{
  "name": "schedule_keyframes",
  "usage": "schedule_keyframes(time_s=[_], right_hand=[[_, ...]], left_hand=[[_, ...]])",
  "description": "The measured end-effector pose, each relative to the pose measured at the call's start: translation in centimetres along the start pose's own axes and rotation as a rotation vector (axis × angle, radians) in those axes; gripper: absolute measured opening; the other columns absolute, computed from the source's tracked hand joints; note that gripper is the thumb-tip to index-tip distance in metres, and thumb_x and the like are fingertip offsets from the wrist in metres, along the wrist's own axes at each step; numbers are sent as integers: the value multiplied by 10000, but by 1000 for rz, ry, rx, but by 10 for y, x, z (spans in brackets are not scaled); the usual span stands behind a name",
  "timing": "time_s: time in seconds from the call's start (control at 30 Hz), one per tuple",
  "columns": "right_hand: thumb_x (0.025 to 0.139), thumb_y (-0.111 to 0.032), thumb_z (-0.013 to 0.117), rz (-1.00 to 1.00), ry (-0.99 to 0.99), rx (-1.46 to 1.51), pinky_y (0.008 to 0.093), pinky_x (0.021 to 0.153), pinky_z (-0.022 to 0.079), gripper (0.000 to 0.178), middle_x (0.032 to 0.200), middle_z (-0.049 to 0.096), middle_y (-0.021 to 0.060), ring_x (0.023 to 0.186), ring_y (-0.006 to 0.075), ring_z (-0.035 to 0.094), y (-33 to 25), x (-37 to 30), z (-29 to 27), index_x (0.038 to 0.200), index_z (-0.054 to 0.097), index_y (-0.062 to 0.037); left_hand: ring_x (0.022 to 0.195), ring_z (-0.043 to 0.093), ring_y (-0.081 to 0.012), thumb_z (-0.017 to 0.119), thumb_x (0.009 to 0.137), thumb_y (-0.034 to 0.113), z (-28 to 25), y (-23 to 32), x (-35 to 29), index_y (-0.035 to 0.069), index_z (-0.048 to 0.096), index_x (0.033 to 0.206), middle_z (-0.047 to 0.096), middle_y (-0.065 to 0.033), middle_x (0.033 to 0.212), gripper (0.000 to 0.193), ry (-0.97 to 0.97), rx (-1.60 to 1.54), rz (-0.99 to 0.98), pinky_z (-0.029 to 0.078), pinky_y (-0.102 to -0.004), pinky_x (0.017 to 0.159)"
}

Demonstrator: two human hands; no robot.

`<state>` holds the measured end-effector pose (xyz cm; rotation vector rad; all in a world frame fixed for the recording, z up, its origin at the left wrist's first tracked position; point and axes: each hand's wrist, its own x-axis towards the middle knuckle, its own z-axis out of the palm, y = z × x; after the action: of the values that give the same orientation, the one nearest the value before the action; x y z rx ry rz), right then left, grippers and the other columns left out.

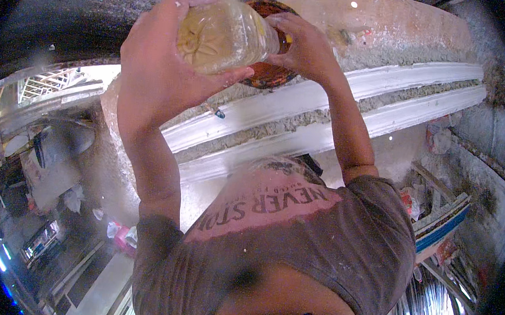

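Observation:
A clear plastic bottle (223, 35) of yellowish liquid is held up at the top of the view, lying on its side with its ridged base to the left. My left hand (156, 63) is wrapped around the base end, thumb and fingers on opposite sides. At the neck end my right hand (307, 47) closes its fingers around the bottle; the cap area is mostly hidden by them. Directly behind the bottle is a round, mottled brown-orange bowl (264, 76), partly covered by the bottle and right hand. Whitish residue marks the left fingers.
Below the bowl, long white moulded strips (410, 81) run across a plaster-crusted work surface (390, 26). Wooden pieces and a blue-edged board (443, 229) lie at the right. Scattered boards and a pink-and-white plastic bag (123, 237) are at the lower left.

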<state>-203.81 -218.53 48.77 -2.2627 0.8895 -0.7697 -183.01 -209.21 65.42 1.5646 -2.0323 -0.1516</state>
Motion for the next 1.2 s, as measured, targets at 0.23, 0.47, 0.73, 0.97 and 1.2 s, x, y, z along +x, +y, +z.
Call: schedule_keyframes(time_s=[0.23,0.47,0.73,0.97,1.2], right_hand=[[638,-219,870,-19,115,-48,396,963,516,598,1207,667,109,1129,304,632,-11,4,-4,1184,657,-99],[638,-214,873,-19,76,-69,394,965,516,615,1233,657,90,1131,296,631,-3,0,6,1199,645,-104],[641,-197,870,23,-32,-41,389,988,500,595,1215,661,82,1138,285,625,10,-1,10,1189,651,-116],[675,-358,863,-33,-22,-15,395,972,500,628,1189,651,107,1139,312,612,7,-4,9,1210,630,-126],[906,-160,497,317,337,416,298,847,460,372,1155,645,72,980,172,577,43,-12,-9,1248,623,-86]], left_hand=[[1021,646,-309,938,533,374,-2,0,-1,111,579,1207,671,-93,1097,807,-2,93,185,491,-407,880],[1082,633,-338,947,528,377,-5,2,-4,104,594,1219,663,-107,1184,823,-60,124,198,488,-426,945],[1049,634,-290,925,520,362,4,-7,-13,139,595,1207,671,-58,1154,794,-23,74,157,469,-386,855],[1104,621,-291,958,534,293,11,-30,-30,61,543,1244,641,-116,1218,855,13,-128,29,484,-406,960],[1207,561,-256,958,563,135,3,-79,-98,36,452,1343,564,-135,1296,935,434,-548,-359,493,-395,1009]])
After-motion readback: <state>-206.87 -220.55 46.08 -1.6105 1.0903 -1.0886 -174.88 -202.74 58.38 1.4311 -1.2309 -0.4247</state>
